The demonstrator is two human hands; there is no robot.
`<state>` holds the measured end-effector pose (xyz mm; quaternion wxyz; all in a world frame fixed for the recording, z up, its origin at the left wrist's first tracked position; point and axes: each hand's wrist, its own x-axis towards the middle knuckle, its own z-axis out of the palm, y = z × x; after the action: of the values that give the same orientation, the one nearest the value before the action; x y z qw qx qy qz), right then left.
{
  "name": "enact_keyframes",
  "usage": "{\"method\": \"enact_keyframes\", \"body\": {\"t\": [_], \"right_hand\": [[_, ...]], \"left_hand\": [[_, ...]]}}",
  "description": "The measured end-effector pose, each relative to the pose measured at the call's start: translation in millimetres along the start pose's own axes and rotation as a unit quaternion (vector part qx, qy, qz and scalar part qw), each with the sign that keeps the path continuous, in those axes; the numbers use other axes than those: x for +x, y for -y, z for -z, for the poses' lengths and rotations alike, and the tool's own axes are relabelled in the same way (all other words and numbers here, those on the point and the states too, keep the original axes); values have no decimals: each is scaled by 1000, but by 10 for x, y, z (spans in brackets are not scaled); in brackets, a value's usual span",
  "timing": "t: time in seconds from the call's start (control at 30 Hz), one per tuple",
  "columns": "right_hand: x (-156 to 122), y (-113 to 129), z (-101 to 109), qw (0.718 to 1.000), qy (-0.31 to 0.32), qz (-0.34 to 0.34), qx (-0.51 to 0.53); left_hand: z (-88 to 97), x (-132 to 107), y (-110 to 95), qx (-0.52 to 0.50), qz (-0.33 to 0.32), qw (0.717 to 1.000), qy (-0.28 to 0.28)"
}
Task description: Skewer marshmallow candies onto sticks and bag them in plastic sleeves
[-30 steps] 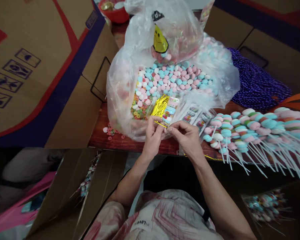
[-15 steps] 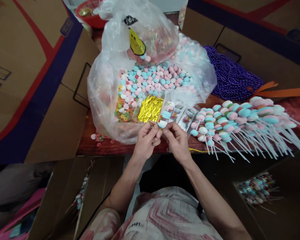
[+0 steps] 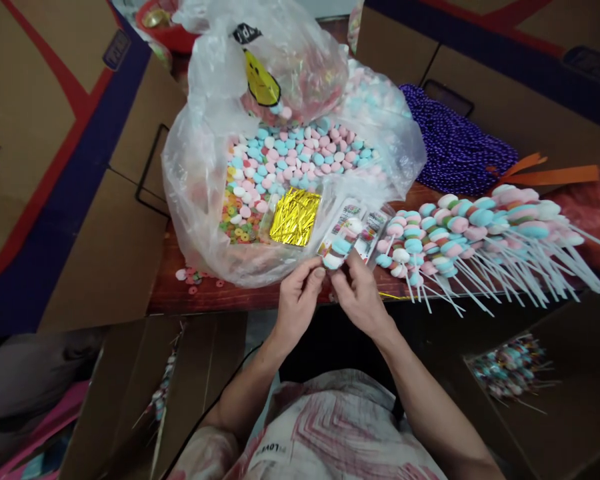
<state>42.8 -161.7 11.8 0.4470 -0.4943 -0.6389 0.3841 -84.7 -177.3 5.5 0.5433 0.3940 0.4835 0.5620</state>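
Candy stack (image 3: 339, 251), made of pink, white and blue pieces in clear wrap, was positioned between the two hands above the front edge of the worktop (image 3: 235, 295). The left hand (image 3: 298, 293) had its grip pinched at the lower end of the stack, thumb against fingers. The right hand (image 3: 360, 292) had its grip closed on the right side of that same end. The stack projected from both grips toward the rear edge, with its upper end tilted to the right. Exact fingertip contact was too small to tell.

Directly behind the stack lay clear packets (image 3: 374, 230) with printed labels. To the left of these, a pack of gold ties (image 3: 295, 217) rested on a large plastic bag (image 3: 193, 227) containing loose candies (image 3: 307, 157). A single gold strip (image 3: 394, 297) lay at the front edge, just beside the right hand. Candy skewers (image 3: 455, 233) were piled along the front edge toward the right corner, white sticks facing the operator. Purple cord (image 3: 457, 147) was placed behind the skewers, toward the rear edge. Small pink rings (image 3: 194, 283) were scattered near the left front corner.
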Motion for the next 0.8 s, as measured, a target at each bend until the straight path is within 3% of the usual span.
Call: {"method": "enact_keyframes", "body": {"t": [0.1, 0.17, 0.3, 0.4, 0.53, 0.7, 0.8], "right_hand": [[-1, 39, 30, 1000, 27, -8, -14], [-13, 44, 47, 999, 26, 15, -28], [-60, -20, 52, 984, -34, 141, -104], [-81, -81, 62, 957, -41, 221, -181], [-89, -66, 51, 931, -66, 276, -228], [-170, 114, -48, 960, -94, 208, -163], [-257, 254, -41, 983, -102, 125, -84]], "left_hand": [[34, 20, -10, -5, -1, 1000, -12], [49, 75, -31, -87, 69, 994, 0], [45, 173, -104, -245, 227, 942, 25], [33, 165, -153, -275, 259, 926, 16], [11, 67, -145, -295, 257, 920, 37], [-6, -37, -83, -270, 224, 935, 45], [42, -75, -117, -241, 172, 950, 96]]}}
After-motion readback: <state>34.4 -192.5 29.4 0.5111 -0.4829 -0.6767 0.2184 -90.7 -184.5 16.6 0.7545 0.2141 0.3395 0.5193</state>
